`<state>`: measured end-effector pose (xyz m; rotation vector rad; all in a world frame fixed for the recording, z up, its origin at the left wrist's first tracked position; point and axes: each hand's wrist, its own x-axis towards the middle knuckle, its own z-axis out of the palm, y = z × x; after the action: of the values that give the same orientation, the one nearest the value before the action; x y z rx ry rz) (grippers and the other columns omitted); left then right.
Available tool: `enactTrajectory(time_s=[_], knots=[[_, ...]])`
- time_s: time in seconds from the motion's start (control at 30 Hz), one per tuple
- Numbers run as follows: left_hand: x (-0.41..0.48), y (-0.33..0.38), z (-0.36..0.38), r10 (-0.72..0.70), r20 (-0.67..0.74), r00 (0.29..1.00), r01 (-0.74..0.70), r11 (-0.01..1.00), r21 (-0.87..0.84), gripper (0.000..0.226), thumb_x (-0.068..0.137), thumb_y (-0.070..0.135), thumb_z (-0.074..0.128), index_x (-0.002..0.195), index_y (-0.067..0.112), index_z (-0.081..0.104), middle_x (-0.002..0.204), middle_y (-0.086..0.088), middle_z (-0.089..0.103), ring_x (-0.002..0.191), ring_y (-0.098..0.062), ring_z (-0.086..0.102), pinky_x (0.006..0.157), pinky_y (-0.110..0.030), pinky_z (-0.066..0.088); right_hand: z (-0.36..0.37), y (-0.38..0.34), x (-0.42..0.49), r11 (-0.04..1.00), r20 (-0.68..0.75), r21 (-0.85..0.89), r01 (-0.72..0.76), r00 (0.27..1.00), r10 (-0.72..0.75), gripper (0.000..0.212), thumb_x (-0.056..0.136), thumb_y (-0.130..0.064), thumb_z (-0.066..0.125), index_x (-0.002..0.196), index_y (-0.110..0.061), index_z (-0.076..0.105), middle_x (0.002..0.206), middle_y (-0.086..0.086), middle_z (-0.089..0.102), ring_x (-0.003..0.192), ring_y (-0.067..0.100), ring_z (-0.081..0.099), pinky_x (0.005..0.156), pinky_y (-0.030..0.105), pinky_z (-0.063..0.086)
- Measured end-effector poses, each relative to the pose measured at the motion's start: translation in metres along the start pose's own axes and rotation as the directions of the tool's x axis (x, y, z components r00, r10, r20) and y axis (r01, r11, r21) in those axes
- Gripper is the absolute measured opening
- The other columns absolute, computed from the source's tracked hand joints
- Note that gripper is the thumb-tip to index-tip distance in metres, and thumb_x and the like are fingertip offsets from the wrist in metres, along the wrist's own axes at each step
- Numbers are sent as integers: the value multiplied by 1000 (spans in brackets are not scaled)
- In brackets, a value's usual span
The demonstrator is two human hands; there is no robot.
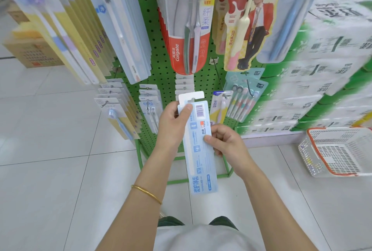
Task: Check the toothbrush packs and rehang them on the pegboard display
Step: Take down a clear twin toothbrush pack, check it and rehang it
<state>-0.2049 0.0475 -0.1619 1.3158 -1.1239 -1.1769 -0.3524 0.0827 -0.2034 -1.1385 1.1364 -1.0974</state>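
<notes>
A pale tiled floor point(50, 170) spread beneath a green pegboard display point(161, 65) hung with rows of toothbrush packs in a shop aisle. To the right of it rose a wall of stacked green-and-white wrapped goods point(322, 69), blurred at the frame's edge. A white lattice basket point(307, 156) with an orange rim sat on the floor at their foot, and a cardboard box point(30, 53) stood well apart on the far left. High on the board hung a red-and-white Colgate twin pack point(189, 29).

In front of the board's lower rows, off any hook, a person held a long, narrow, light-blue toothbrush pack point(198, 150) nearly upright, its top leaning slightly left. Its printed back faced the camera (blue Chinese lettering ran along the lower end). A white hang tab with a slot stood at the top, though it could have belonged to a second pack behind; the view did not settle it.

The left hand point(173, 123) gripped the pack's upper left edge, thumb pressed flat on the face just below the tab. The right hand point(225, 140) pinched the right edge at mid-length, thumb in front and fingers curled behind. A thin gold bracelet point(147, 191) circled the left forearm. A barcode point(199, 110) sat near the pack's top, beside the left thumb.
</notes>
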Motion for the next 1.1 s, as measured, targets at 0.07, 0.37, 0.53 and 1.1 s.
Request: enactTrajectory(time_s=[0.07, 0.37, 0.53, 1.1], knots=[[0, -4, -4, -43, 0, 999, 43, 998, -44, 12, 96, 22, 56, 93, 11, 60, 87, -5, 62, 78, -14, 58, 72, -30, 48, 1, 3, 2, 1000, 38, -21, -17, 999, 18, 9, 88, -2, 62, 82, -10, 60, 62, -5, 57, 51, 3, 47, 48, 15, 35], [-3, -9, -32, -166, 192, 967, 225, 913, -342, 15, 97, 22, 52, 87, 10, 50, 77, 0, 58, 70, -14, 56, 67, -30, 46, 23, 22, 19, 944, 355, 174, -280, 912, 205, 82, 47, -59, 86, 103, -7, 55, 89, 0, 66, 83, 12, 64, 72, 24, 51], [-3, -8, -46, -201, 214, 956, 275, 871, -408, 17, 91, 27, 50, 96, 11, 52, 80, -4, 56, 67, -14, 56, 59, -28, 44, 45, 22, 27, 942, 489, 131, -308, 847, 209, 96, 56, -56, 83, 126, 0, 49, 111, 10, 64, 112, 28, 60, 87, 33, 51], [37, -33, -92, -107, -194, 975, 130, 986, 106, 9, 92, 8, 56, 100, 12, 57, 87, 4, 61, 72, -3, 55, 63, -6, 43, 128, 42, 64, 746, -245, -638, -189, 969, 36, 60, 66, -48, 79, 101, -14, 44, 94, -4, 48, 86, 19, 51, 68, 33, 42]])
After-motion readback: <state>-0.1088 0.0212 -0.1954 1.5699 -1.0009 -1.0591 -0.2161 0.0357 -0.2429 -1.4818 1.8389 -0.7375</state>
